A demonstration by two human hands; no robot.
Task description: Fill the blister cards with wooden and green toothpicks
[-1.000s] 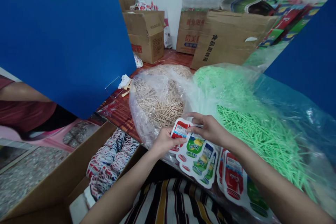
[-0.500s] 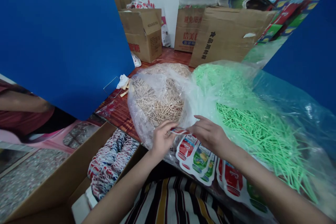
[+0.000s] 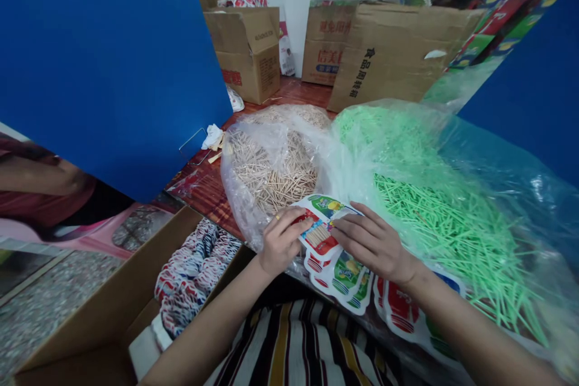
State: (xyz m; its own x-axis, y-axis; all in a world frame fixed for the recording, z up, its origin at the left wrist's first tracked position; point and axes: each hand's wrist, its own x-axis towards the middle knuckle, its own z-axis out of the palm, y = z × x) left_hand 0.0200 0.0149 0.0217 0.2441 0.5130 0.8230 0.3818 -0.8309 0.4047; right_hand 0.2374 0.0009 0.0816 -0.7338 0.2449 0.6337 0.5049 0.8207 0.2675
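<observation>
A printed packet [image 3: 322,233] with red cola and green Sprite artwork is tilted up between my hands, showing a row of pale sticks on its face. My left hand [image 3: 281,241] pinches its left edge, thumb on the front. Across its right side lie the fingers of my right hand [image 3: 373,241], gripping that edge; the right thumb is hidden. Under and below my hands, more flat cola and Sprite packets [image 3: 348,277] overlap at the table's front edge. Behind my left hand is a clear bag of beige sticks [image 3: 289,184].
Green sticks [image 3: 434,223] fill a clear bag at right. A carton [image 3: 108,301] at lower left holds bundled printed packets [image 3: 190,277]. Cardboard boxes [image 3: 402,54] stand at the back. A blue panel [image 3: 108,72] rises at left, with another person's arm [image 3: 40,175] beyond it.
The packet, seen almost edge-on before, now has its printed face turned toward me. My right hand has shifted slightly right and its fingers have spread over the packet. My left hand keeps its hold.
</observation>
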